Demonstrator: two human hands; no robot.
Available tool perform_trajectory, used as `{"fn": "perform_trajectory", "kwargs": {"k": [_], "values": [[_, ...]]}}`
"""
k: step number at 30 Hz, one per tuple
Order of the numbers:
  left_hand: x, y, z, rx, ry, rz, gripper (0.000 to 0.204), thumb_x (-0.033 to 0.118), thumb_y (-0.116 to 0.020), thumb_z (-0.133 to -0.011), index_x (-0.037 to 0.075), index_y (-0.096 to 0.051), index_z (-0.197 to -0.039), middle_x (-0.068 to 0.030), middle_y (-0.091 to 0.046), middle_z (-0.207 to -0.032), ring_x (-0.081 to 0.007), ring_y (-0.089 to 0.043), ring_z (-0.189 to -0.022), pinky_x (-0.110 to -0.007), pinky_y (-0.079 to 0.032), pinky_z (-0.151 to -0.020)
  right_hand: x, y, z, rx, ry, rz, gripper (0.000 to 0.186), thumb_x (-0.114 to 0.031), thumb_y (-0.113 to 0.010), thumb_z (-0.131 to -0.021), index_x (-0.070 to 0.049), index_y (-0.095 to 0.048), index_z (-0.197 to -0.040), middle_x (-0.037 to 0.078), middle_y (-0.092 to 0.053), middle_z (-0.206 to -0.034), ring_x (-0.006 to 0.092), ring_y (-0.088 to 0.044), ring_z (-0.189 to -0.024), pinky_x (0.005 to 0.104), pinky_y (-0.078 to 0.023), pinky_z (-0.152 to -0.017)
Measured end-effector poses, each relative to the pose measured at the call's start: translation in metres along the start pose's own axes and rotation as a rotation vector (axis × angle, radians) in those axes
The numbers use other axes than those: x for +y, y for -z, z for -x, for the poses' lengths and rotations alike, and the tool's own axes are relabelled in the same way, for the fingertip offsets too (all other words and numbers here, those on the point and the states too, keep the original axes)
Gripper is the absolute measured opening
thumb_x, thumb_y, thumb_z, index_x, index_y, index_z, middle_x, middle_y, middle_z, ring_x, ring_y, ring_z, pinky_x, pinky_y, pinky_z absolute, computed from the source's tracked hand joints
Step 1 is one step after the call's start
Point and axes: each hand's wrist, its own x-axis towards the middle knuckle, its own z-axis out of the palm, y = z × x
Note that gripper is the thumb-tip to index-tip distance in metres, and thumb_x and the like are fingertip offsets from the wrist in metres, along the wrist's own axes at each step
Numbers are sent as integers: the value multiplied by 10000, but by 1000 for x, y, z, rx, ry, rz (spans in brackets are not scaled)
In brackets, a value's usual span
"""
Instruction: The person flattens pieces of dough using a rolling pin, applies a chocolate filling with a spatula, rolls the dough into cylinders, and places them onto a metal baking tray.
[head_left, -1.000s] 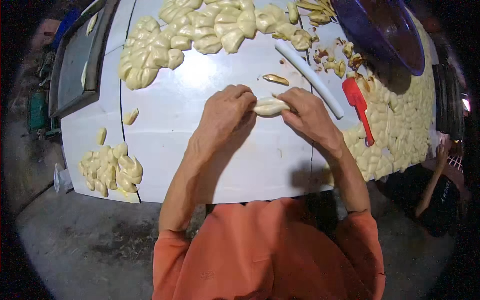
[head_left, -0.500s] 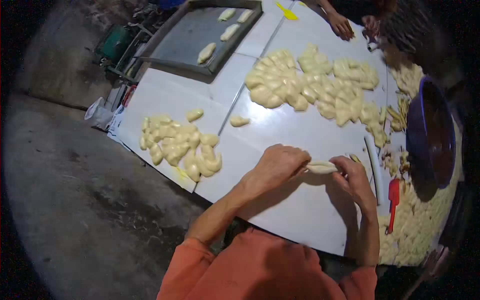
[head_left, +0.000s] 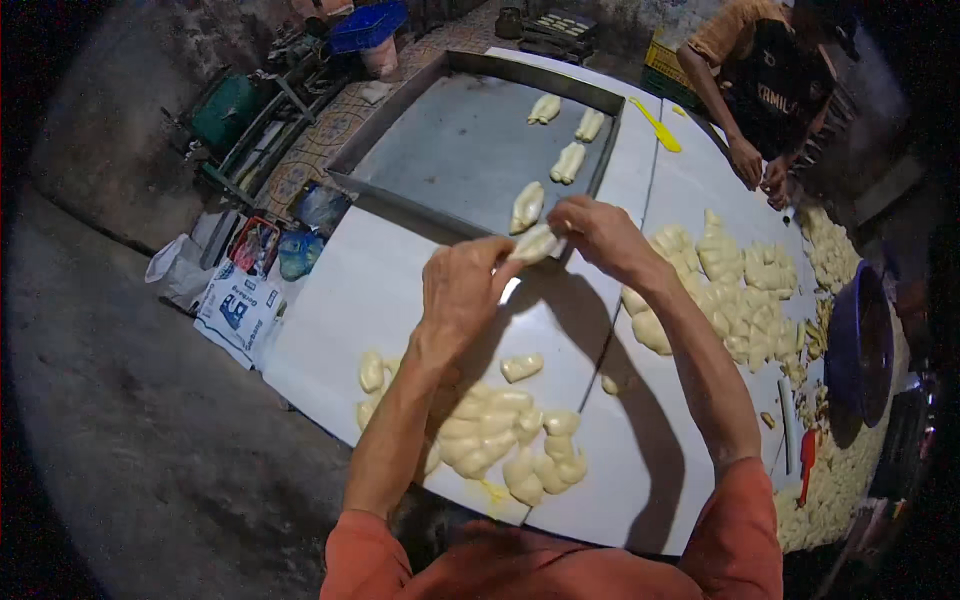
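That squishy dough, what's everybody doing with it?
A person's left hand and right hand hold a pale, oblong dough piece by its ends at the near edge of a grey, rectangular metal tray. Four similar pieces lie in the tray. Smooth, pale dough lumps sit on the white table. At its far side, a co-worker's hands are close together.

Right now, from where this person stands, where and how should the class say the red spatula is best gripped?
Grip the red spatula by its slim handle, probably coming from the near side of the table: the handle points that way, while the wide blade points away. The right hand is nearer, though it is busy at one end of the dough piece.
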Motion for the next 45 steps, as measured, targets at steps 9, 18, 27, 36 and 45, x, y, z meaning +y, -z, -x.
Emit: {"fn": "perform_trajectory", "kwargs": {"k": [9, 18, 27, 36, 45], "values": [[-116, -12, -103, -301, 76, -238, 331, 354, -746, -920, 64, -806, -1069, -213, -764, -899, -405, -740, -880, -502, -549, -815, 65, -99, -157, -77, -66, 77, 371, -52, -585, -889, -60, -725, -1233, 228, -725, -1161, 427, -696, -1038, 496, -560, -914], [-130, -35, -140, -240, 144, -162, 471, 363, -837, -812, 60, -762, -1166, -240, -760, -1007, -420, -734, -995, -496, -566, -885, 49, -129, -167, 72, -434, -66, 345, -300, -734, -887, -28, -760, -1096, 261, -743, -1005, 445, -710, -1002, 505, -557, -904], [-140, -22, -132, -264, 55, -357, 584, 602, -764, -851, 68, -783, -1087, -231, -764, -991, -419, -746, -946, -516, -567, -832, 54, -113, -138, 16, -121, 75, 351, -320, -680, -973, -69, -720, -1215, 201, -704, -1175, 383, -723, -965, 469, -587, -851], [-140, 67, 2, -35, 16, -157, 566, 446, -773, -920, 121, -689, -1376, -140, -719, -1312, -247, -667, -1234, -412, -518, -1001, -112, -29, 129, 17, -5, 83, 314, -255, -771, -904, -122, -720, -1184, 127, -742, -1103, 359, -713, -1000, 475, -568, -845], [-63, 106, 185, 13, 358, 34, 489, 263, -775, -953, 61, -670, -1385, -129, -693, -1347, -225, -654, -1208, -396, -509, -1030, -214, -75, 275, -214, 137, 123, 625, -520, -610, -920, -151, -565, -1424, 104, -444, -1607, 304, -404, -1482, 580, -306, -1214]]}}
